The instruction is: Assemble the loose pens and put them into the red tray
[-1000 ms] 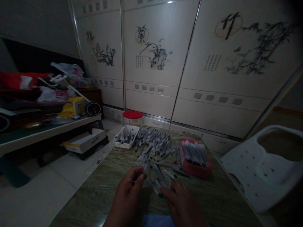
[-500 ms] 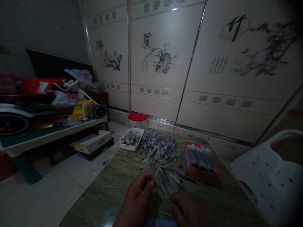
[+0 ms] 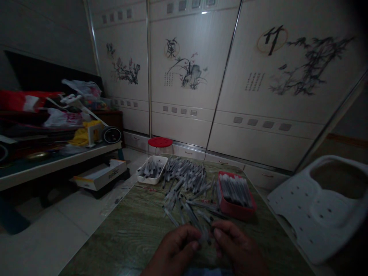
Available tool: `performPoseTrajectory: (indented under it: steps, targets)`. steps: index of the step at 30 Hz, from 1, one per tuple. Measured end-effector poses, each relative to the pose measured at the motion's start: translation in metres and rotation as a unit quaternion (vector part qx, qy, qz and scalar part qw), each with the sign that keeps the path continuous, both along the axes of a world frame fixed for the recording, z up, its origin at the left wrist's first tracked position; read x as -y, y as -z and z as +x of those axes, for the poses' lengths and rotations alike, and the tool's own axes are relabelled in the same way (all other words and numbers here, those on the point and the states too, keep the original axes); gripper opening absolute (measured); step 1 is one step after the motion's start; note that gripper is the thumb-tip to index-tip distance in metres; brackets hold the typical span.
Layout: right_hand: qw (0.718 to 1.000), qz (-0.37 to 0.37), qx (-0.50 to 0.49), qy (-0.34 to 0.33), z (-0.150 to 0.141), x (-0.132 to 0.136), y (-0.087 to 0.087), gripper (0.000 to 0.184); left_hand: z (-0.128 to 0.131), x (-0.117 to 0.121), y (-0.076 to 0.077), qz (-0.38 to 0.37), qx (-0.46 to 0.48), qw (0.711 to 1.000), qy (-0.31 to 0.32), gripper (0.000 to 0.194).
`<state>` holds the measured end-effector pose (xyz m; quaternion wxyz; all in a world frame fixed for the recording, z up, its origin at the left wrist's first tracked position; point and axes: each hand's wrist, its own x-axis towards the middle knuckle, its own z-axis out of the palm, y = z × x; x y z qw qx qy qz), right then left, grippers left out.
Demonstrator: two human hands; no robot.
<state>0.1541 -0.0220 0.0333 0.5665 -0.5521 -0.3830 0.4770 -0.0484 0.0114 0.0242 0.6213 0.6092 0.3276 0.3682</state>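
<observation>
Cream wardrobe doors painted with ink plants [image 3: 184, 76] rise behind a green wood-grain table [image 3: 115, 241]. On it, a loose heap of slim grey-and-clear plastic tubes [image 3: 184, 180] lies within reach, between a white rectangular plastic tray [image 3: 151, 169] at eleven o'clock and a red rectangular plastic tray [image 3: 235, 209] at one o'clock, its tubes packed side by side. The left hand [image 3: 175, 251] and right hand [image 3: 238, 249] meet low in view, fingers curled together around one short tube [image 3: 205, 238] between their tips; the dimness hides whether they clamp it.
</observation>
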Motion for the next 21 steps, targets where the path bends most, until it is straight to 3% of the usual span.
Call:
performPoseTrajectory:
  steps: [13,21]
  targets:
    - [0.996,-0.023,0.081,-0.015,0.0027,0.0043,-0.0060,0.047,0.0031,-0.0001,0.0042,0.024,-0.024,0.999,-0.017,0.026]
    - [0.991,0.031,0.129,-0.001,0.0073,0.0042,-0.0003,0.037,0.0048,0.0010,0.0027,0.017,-0.026,0.999,-0.009,0.020]
